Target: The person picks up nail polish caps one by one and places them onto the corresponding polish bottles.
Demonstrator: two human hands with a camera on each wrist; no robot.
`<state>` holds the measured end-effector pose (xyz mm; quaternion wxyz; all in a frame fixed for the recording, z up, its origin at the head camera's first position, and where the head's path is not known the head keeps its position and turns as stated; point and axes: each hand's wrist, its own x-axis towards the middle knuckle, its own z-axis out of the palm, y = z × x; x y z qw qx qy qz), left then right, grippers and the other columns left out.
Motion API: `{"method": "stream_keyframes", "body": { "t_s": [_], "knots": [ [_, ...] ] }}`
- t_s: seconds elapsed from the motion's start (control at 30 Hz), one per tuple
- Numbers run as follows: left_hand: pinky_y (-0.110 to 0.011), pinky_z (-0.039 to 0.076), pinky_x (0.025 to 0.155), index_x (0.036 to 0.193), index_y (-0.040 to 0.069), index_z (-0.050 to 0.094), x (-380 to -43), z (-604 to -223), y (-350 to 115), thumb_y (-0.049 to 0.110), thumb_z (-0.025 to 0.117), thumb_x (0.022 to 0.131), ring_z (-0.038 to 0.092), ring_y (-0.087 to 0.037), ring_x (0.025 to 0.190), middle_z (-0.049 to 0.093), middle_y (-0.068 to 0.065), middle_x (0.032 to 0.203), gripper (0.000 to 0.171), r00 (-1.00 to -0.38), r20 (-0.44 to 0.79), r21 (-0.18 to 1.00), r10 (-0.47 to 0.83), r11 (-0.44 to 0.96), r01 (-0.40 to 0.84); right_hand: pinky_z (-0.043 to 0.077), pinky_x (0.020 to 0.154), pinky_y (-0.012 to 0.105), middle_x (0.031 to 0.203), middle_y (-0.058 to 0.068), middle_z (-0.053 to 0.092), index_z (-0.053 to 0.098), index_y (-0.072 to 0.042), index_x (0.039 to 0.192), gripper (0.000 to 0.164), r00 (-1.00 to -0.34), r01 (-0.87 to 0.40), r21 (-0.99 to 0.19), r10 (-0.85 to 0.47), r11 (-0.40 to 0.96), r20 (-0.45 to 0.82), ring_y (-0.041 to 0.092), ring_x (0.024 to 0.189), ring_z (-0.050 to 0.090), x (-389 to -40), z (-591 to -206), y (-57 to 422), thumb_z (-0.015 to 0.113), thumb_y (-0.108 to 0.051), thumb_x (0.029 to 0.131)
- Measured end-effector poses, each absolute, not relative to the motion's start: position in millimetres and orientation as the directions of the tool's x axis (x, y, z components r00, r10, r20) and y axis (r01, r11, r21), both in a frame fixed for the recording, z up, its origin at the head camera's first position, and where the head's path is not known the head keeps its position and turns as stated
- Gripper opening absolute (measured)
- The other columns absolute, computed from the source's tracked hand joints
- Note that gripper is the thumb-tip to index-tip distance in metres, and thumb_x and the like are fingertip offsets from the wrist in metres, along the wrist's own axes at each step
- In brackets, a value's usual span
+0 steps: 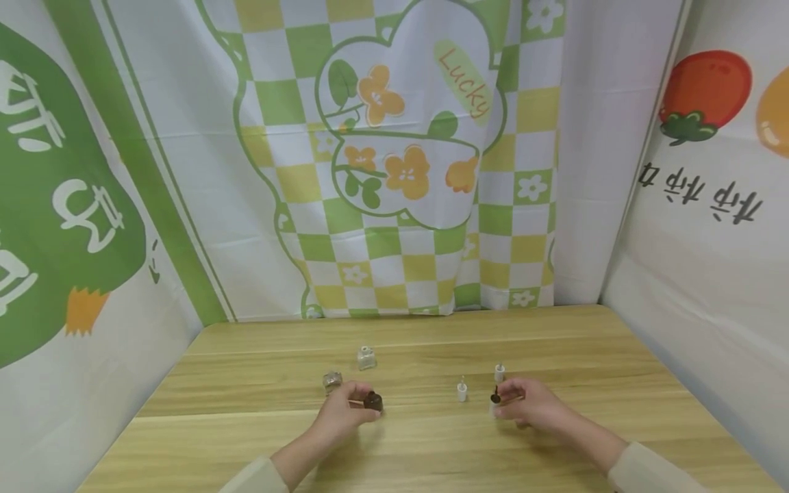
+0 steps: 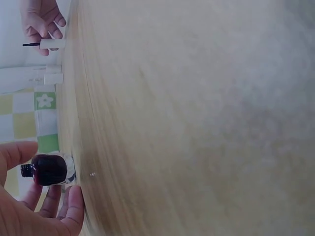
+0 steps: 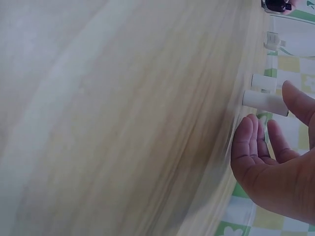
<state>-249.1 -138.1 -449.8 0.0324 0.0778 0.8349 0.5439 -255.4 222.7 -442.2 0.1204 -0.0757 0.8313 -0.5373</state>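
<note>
Curls left hand (image 1: pixel 342 409) round dark bottle (image 2: pixel 51 169), likely steadying | right of bottle, spreads right hand (image 1: pixel 531 404) loosely about white cap (image 3: pixel 266 102)

Mid tabletop (image 1: pixel 425 428) free, dark bottle (image 1: pixel 373 402) left, white cap (image 1: pixel 462 392) right

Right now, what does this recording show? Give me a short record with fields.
left hand: around an upright, uncapped dark bottle; firmness of grip unclear
right hand: beside an upright white cap, not gripping it
brush on that cap: dark brush, pointing up
other caps: two shorter white caps, standing brush-up
other bottles: clear bottle, greyish bottle
surface: wooden table
</note>
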Motion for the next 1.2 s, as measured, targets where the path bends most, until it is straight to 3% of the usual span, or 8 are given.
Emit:
{"method": "stream_keyframes", "body": {
  "t_s": [0.73,1.2],
  "knots": [
    [-0.04,0.053,0.08,0.105,-0.004,0.061,-254.4,-447.0,-134.9,-0.005,0.072,0.078,0.061,-0.023,0.09,0.063,-0.01,0.099,0.029,-0.988,0.012,0.889,0.153,0.451,0.08,0.05,0.067,0.035,0.098,0.008,0.061,0.063,0.001,0.108,0.032,-0.961,0.013,-0.889,-0.24,0.458,-0.137,0.023,0.084,0.054,-258.5,-444.2,215.9,0.077,-0.007,0.08],
    [-0.037,0.053,0.077,0.103,-0.002,0.062,-255.9,-446.0,-137.1,-0.001,0.073,0.08,0.059,-0.023,0.091,0.063,-0.007,0.097,0.025,-0.985,0.0,0.885,0.171,0.459,0.079,0.049,0.065,0.035,0.1,0.008,0.061,0.063,0.001,0.1,0.024,-0.957,0.007,-0.894,-0.257,0.448,-0.136,0.022,0.083,0.053,-259.7,-444.7,216.4,0.076,-0.006,0.081]
  ]
}}
